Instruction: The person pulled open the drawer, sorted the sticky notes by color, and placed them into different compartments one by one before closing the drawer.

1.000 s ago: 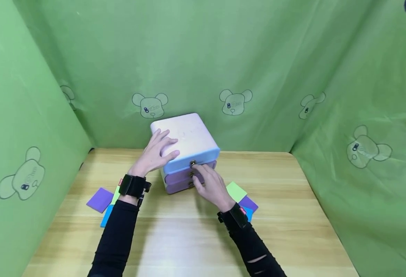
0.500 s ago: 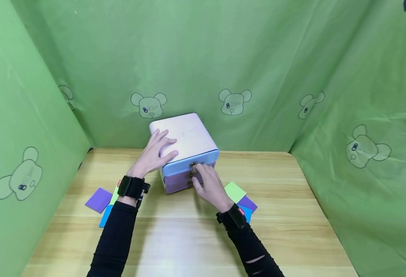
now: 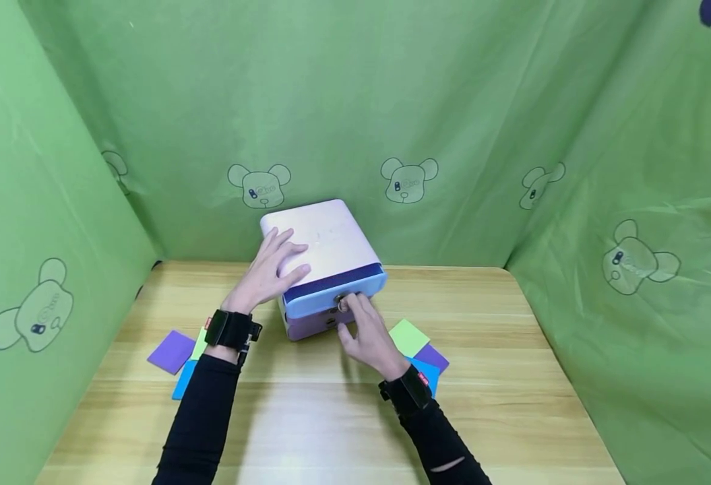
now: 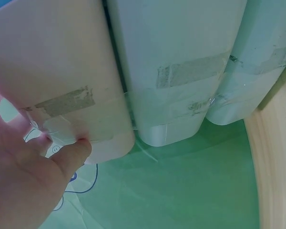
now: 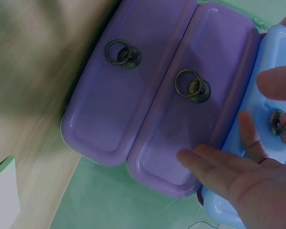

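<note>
A small drawer cabinet [image 3: 331,236] with a white top stands toward the back of the table. Its blue top drawer [image 3: 306,306] is pulled out a little, a dark blue strip showing behind the front. Fingers spread, my left hand [image 3: 264,276] rests on the top's left edge; the left wrist view shows the cabinet's taped side [image 4: 186,71]. My right hand [image 3: 370,340] has a finger hooked in the brass ring pull [image 5: 279,121] of the blue drawer. Two purple drawers [image 5: 200,138] below are shut, each with a ring pull.
Purple [image 3: 171,351], green and blue squares lie left of the cabinet, partly behind my left arm. More green [image 3: 409,337], purple and blue squares lie to the right beside my right wrist. Green cloth walls [image 3: 331,101] enclose the wooden table [image 3: 306,417].
The blue top drawer has slid out toward me from its closed position, with my right hand drawing back and slightly down on its ring. My left hand stays on the cabinet top.
</note>
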Available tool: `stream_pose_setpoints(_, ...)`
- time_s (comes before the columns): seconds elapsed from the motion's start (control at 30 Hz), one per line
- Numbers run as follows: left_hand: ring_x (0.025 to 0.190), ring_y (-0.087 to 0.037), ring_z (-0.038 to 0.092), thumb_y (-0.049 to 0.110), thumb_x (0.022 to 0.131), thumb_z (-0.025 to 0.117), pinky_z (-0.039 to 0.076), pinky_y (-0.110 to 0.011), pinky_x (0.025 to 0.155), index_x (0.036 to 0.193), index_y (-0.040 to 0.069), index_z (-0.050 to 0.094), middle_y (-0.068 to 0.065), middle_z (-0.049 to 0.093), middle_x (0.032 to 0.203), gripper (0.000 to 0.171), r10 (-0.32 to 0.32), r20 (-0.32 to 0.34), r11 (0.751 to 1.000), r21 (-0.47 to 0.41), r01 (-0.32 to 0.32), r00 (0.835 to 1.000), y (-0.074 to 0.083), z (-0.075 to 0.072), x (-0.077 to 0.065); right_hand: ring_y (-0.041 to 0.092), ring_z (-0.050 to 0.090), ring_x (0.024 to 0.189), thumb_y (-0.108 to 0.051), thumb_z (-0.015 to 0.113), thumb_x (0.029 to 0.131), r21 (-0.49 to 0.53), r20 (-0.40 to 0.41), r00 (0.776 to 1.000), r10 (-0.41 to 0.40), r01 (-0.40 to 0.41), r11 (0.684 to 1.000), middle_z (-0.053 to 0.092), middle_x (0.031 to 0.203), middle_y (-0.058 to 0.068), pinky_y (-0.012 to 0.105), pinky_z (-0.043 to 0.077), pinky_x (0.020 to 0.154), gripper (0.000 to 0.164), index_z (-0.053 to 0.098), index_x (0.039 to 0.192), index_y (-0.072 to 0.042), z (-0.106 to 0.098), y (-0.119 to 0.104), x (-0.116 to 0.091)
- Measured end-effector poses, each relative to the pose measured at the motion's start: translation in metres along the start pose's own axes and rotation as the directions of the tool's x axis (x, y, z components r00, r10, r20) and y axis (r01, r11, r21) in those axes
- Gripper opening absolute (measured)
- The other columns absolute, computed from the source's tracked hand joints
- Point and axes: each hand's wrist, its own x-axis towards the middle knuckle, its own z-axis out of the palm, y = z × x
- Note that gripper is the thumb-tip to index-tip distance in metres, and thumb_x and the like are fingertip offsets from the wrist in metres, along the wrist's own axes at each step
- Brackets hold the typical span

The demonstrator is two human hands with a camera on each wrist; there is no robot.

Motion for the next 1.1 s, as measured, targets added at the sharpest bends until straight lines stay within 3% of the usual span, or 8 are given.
stream_pose_setpoints(0.23, 0.162, -0.029, -0.005, 0.053, 0.098, 0.056, 0.009, -0.072, 0.124, 0.143, 0.021, 0.055, -0.006, 0.018, 0.172, 0.055, 0.008, -0.016, 1.0, -0.009, -0.008, 1.0, 0.001, 0.0, 0.001, 0.025, 0.055, 0.093, -0.003, 0.068, 0.079, 0.013, 0.01, 1.0, 0.002, -0.002, 1.0, 0.055, 0.102, 0.008, 0.033, 0.054, 0.083, 0.034, 0.052, 0.108, -0.008, -0.002, 0.0, -0.004)
stream_pose_setpoints(0.53, 0.162, -0.029, -0.005, 0.054, 0.098, 0.056, 0.011, -0.074, 0.122, 0.144, 0.021, 0.053, -0.005, 0.017, 0.172, 0.057, 0.014, -0.015, 1.0, -0.005, -0.014, 1.0, 0.001, 0.003, 0.001, 0.015, 0.049, 0.09, -0.003, 0.069, 0.081, 0.001, 0.03, 0.999, 0.018, -0.018, 1.0, 0.056, 0.101, 0.01, 0.029, 0.053, 0.079, 0.033, 0.052, 0.108, -0.011, -0.008, -0.004, -0.011)
stream_pose_setpoints(1.1, 0.162, -0.03, -0.004, 0.055, 0.098, 0.055, 0.013, -0.075, 0.122, 0.144, 0.023, 0.053, -0.005, 0.018, 0.172, 0.056, 0.002, -0.023, 1.0, 0.009, -0.002, 1.0, -0.001, 0.005, -0.002, 0.013, 0.045, 0.09, -0.006, 0.07, 0.084, 0.009, 0.039, 0.999, 0.036, -0.036, 0.999, 0.049, 0.099, 0.001, 0.027, 0.048, 0.078, 0.031, 0.048, 0.105, -0.012, -0.013, -0.016, -0.03)
